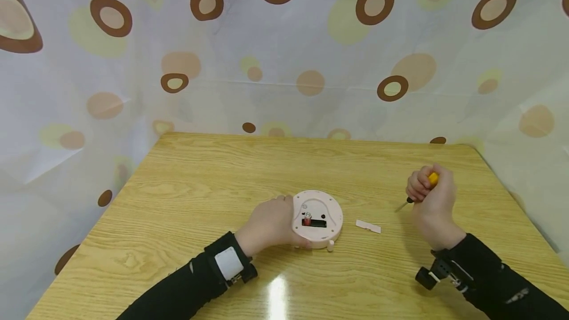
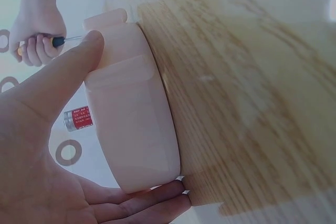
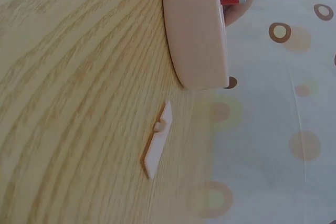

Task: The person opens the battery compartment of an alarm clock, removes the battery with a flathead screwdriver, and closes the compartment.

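Note:
A round pale pink alarm clock (image 1: pixel 330 211) lies back side up on the table, its battery slot uncovered. One end of a red AA battery (image 1: pixel 307 219) sticks up out of that slot; the left wrist view shows the battery (image 2: pixel 80 119) side-on. My left hand (image 1: pixel 272 221) grips the clock's left side, thumb on the near edge and fingers round the far one. Raised over the table on the right, my right hand (image 1: pixel 433 204) holds a small screwdriver (image 1: pixel 433 179) with a yellow and black handle, tip pointing down and left, apart from the clock.
A thin pink battery cover (image 1: pixel 368 226) lies on the wooden table (image 1: pixel 213 172) between the clock and my right hand. Patterned cloth (image 1: pixel 311 38) hangs behind the table and down both sides. Each wrist wears a strapped-on camera.

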Tool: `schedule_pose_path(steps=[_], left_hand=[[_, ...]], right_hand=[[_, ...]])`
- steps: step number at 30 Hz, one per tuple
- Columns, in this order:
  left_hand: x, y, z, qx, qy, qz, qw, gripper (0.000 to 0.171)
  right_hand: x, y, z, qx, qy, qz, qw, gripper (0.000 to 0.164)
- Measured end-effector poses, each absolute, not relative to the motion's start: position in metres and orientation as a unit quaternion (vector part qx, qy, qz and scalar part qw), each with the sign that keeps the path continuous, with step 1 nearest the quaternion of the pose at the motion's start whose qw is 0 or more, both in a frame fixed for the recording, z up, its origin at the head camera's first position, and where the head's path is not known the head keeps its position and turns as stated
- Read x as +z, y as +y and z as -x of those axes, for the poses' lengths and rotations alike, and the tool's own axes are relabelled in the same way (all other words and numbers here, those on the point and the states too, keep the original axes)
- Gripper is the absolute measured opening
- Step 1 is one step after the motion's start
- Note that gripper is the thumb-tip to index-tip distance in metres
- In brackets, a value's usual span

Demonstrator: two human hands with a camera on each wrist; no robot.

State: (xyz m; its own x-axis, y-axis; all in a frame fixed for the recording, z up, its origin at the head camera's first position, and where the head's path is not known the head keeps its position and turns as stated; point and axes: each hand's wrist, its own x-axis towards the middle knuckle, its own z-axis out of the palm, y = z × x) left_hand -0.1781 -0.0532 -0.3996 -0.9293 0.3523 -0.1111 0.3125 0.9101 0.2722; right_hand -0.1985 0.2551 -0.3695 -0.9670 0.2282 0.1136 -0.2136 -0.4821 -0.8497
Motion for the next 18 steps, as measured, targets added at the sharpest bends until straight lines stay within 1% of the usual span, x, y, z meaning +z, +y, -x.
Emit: schedule_pose_path(steps=[4, 9, 14, 18], left_hand=[[-0.399, -0.053, 0.177, 0.119, 0.975, -0.172, 0.078, 0.112], [-0.399, -0.054, 0.177, 0.119, 0.974, -0.174, 0.077, 0.111], [-0.400, -0.054, 0.177, 0.126, 0.974, -0.174, 0.076, 0.110], [-0.400, -0.054, 0.177, 0.127, 0.974, -0.172, 0.075, 0.111]], right_hand=[[-0.370, 0.262, 0.198, 0.847, -0.512, 0.034, 0.140, 0.053], [-0.373, 0.274, 0.199, 0.820, -0.554, 0.057, 0.130, 0.053], [-0.377, 0.286, 0.201, 0.775, -0.618, 0.075, 0.104, 0.055], [-0.380, 0.296, 0.203, 0.740, -0.664, 0.088, 0.068, 0.054]])
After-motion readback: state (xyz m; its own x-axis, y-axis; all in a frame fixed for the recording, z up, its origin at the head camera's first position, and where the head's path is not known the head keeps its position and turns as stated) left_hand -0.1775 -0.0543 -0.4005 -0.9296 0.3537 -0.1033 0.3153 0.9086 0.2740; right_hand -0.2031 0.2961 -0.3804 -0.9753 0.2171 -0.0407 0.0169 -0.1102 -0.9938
